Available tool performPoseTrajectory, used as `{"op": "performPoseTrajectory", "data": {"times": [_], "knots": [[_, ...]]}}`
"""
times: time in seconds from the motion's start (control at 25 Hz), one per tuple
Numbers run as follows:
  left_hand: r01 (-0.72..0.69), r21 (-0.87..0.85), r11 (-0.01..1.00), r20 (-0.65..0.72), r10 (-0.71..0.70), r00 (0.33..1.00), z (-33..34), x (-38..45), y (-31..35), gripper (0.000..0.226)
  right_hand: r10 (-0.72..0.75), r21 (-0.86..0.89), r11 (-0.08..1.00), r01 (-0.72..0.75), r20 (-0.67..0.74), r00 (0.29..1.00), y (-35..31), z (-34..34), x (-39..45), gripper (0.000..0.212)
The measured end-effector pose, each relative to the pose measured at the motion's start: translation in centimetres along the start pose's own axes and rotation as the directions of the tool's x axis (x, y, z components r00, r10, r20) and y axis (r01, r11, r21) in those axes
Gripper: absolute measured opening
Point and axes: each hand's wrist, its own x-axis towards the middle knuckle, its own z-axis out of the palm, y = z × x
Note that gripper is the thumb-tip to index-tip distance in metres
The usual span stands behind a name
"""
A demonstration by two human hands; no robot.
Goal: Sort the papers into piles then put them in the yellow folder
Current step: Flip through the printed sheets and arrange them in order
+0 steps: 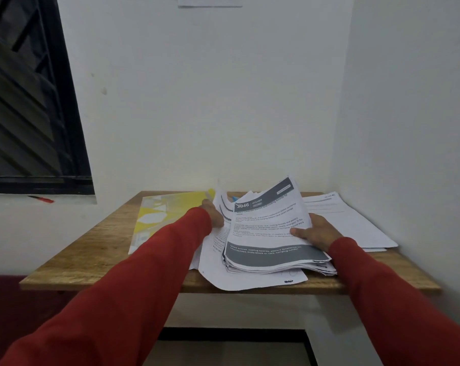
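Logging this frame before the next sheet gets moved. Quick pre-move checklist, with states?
1. Right hand grips the thick stack of printed white papers, thumb on top: ok.
2. Left hand is on the lifted sheets at the stack's left edge; exact pinch is hidden: cannot tell.
3. Flat yellow plastic folder lies free on the left of the wooden table: ok.
4. Separate pile of white sheets lies at far right: ok.
5. Loose white sheet under the stack overhangs the table's front edge: not ok.
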Motion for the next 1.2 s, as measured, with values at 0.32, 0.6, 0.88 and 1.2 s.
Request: {"op": "performPoseTrajectory", "data": {"times": [0.32, 0.6, 0.88, 1.2], "knots": [[-0.010, -0.100, 0.995, 0.095, 0.020, 0.995, -0.3, 1.3, -1.4, 0.048, -0.019, 0.013, 1.000, 0.019, -0.008, 1.000, 0.3, 0.1, 0.2, 0.039], [-0.093, -0.186, 0.978, 0.020, 0.098, 0.995, 0.9, 1.0, 0.2, 0.058, -0.018, 0.021, 1.000, 0.018, -0.021, 1.000, 0.3, 0.2, 0.1, 0.039], [-0.156, -0.620, 0.769, -0.080, 0.135, 0.988, 0.4, 1.7, -3.3, 0.064, -0.049, 0.163, 0.984, 0.069, -0.128, 0.991, -0.1, 0.1, -0.7, 0.037], [-0.320, -0.681, 0.659, -0.484, -0.077, 0.871, -13.7, 0.8, -12.6, 0.064, 0.001, 0.180, 0.982, 0.060, -0.322, 0.947, -0.9, -0.3, -1.1, 0.045]]}}
